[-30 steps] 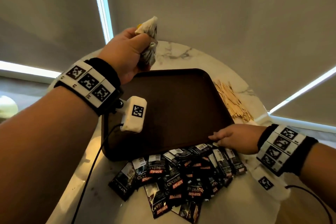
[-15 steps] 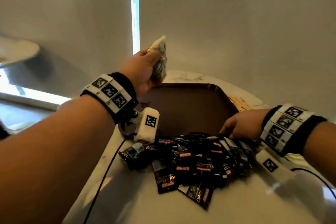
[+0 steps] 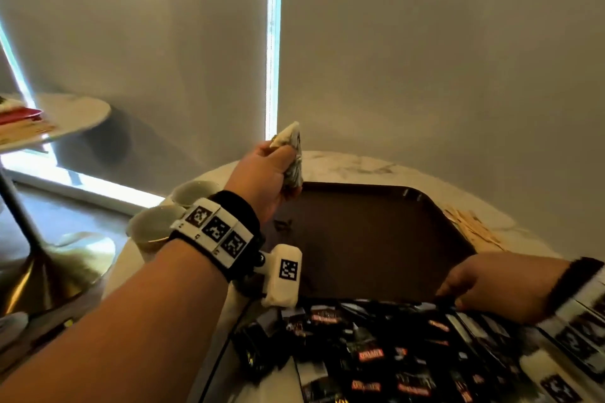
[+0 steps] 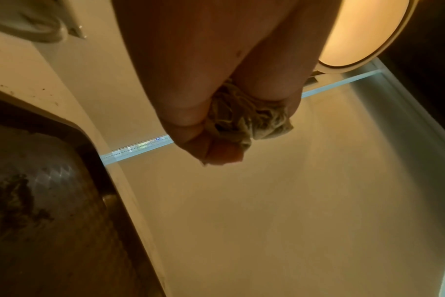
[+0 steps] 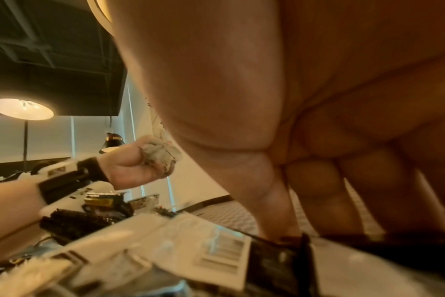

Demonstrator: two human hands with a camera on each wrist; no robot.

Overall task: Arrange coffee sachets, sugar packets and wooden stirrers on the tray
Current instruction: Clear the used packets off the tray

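A round marble table (image 3: 343,163) fills the lower half of the head view, and on it lies a dark brown tray (image 3: 370,239), its floor bare apart from a few small specks near the left edge. Below the tray, along the bottom right of the frame, a loose heap of black coffee sachets (image 3: 376,353) spreads over the marble, touching the tray's near rim. At the tray's right edge, in the right middle of the frame, a pile of wooden stirrers (image 3: 471,226) lies on the table. Two pale cups (image 3: 157,226) stand left of the tray, partly hidden behind the left wrist. A second table (image 3: 75,114) shows at the upper left.

The left hand (image 3: 262,180) is raised over the tray's far left corner, fingers curled tight round a crumpled bunch of sugar packets (image 3: 291,147). The right hand (image 3: 491,281) rests at the tray's near right corner, fingertips down on the sachets; whether it pinches one I cannot tell.
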